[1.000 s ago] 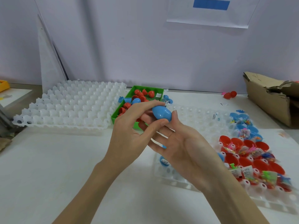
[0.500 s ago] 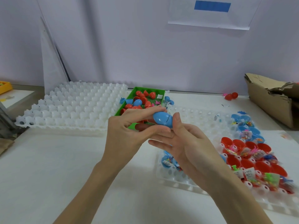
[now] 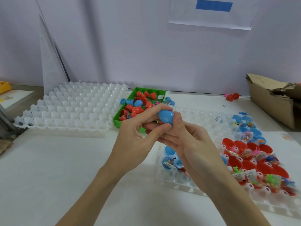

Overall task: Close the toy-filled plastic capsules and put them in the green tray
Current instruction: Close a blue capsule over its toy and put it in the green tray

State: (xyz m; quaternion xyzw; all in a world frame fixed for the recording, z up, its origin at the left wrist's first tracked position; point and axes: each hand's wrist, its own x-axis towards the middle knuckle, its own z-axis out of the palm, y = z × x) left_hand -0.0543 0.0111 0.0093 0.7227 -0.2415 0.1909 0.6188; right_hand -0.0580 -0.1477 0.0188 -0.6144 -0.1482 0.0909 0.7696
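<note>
A blue plastic capsule (image 3: 166,117) is held above the table between both hands. My left hand (image 3: 138,136) grips it from the left with fingers curled over its top. My right hand (image 3: 184,141) supports it from below, its thumb pressed on the capsule's right end. Just behind the hands lies the green tray (image 3: 118,119), holding several red capsules and one blue one. A clear cell tray (image 3: 203,190) at the right holds open red capsule halves (image 3: 250,165) and blue halves (image 3: 254,131) with small toys in them.
A large white cell tray (image 3: 70,108) lies at the back left. A torn cardboard box (image 3: 275,98) stands at the far right. Loose blue halves (image 3: 126,101) lie beside the green tray. A red capsule (image 3: 232,96) sits near the back wall.
Both hands have kept hold of the blue capsule and pressed closer together around it. The right thumb now lies on its end.
</note>
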